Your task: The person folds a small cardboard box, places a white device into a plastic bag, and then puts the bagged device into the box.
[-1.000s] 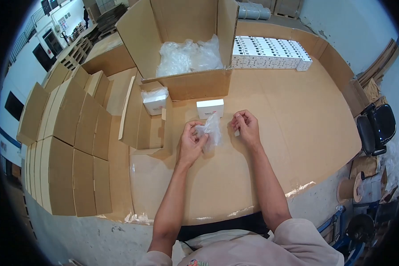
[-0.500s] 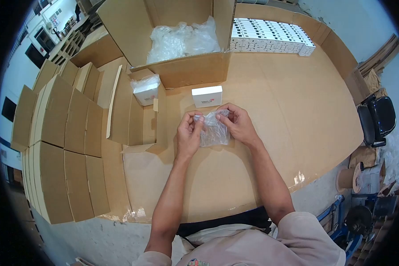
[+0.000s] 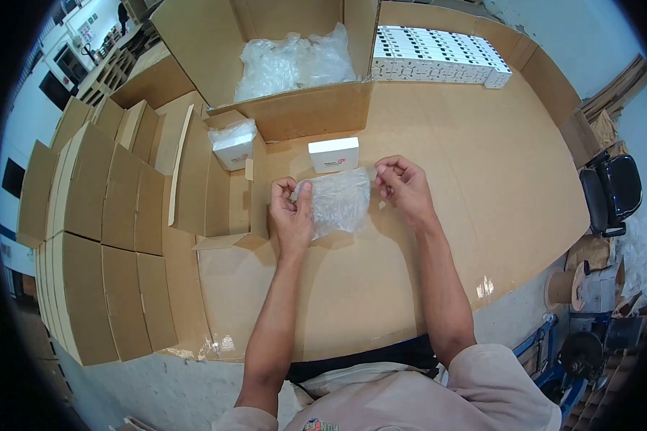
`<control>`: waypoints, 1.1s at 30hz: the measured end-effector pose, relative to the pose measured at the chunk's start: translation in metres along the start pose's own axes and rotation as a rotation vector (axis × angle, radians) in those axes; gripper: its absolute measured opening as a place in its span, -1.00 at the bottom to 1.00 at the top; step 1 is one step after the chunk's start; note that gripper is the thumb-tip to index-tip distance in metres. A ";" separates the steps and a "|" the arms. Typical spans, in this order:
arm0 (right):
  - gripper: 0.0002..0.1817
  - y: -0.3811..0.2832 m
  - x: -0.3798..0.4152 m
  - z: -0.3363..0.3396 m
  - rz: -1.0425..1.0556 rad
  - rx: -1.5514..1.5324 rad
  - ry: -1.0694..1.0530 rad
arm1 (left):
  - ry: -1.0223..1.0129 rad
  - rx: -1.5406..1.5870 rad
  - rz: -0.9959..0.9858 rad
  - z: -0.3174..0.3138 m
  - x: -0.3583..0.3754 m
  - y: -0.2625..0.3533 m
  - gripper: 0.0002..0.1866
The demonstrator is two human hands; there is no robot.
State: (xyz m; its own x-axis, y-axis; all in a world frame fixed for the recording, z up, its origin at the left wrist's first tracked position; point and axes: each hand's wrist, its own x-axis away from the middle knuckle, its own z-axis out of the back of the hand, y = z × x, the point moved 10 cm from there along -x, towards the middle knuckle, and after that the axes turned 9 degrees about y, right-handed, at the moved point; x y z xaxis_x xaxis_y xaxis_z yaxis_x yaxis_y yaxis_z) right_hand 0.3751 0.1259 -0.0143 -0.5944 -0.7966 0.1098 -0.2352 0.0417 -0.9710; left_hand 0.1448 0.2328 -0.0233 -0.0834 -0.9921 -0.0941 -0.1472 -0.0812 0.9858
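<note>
My left hand (image 3: 292, 215) pinches the left edge of a clear bubble wrap bag (image 3: 340, 205), thumb on top. The bag is spread out over the cardboard-covered table and looks flat. My right hand (image 3: 404, 188) is just beyond the bag's upper right corner, its fingers curled together; whether anything is between the fingertips I cannot make out. A small white box (image 3: 333, 155) with red print stands right behind the bag. To the left is an open brown carton (image 3: 230, 205), holding a white box wrapped in bubble wrap (image 3: 234, 146) at its far end.
Behind stands a large open carton (image 3: 309, 115) with a heap of bubble wrap bags (image 3: 295, 65). Rows of white boxes (image 3: 438, 61) line the table's far right. Stacked brown cartons (image 3: 93, 244) fill the left side. A black chair (image 3: 611, 190) is at the right.
The bag has gone from bunched between both hands to spread wide. My right hand has moved right and slightly away from me, while my left hand has shifted a little left.
</note>
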 end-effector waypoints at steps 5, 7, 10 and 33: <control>-0.71 0.001 0.012 -0.016 -0.087 0.022 -0.052 | 0.023 0.048 0.027 -0.001 0.004 0.009 -0.82; -0.69 0.007 0.021 -0.030 -0.101 0.133 -0.160 | 0.019 0.063 -0.018 -0.003 0.005 0.012 -0.81; -0.70 0.014 0.024 -0.038 -0.108 0.248 -0.325 | 0.058 0.049 0.018 0.003 0.003 0.005 -0.77; -0.74 0.004 0.038 -0.031 -0.225 0.253 -0.419 | -0.045 0.376 0.156 -0.005 0.008 0.001 -0.76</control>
State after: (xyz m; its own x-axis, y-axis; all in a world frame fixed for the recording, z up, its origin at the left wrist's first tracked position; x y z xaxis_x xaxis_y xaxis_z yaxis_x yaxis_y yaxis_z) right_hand 0.3279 0.1141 -0.0074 -0.1807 -0.9438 0.2768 -0.0977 -0.2628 -0.9599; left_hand 0.1494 0.2244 -0.0228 -0.1749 -0.9839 0.0379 -0.4792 0.1187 0.8696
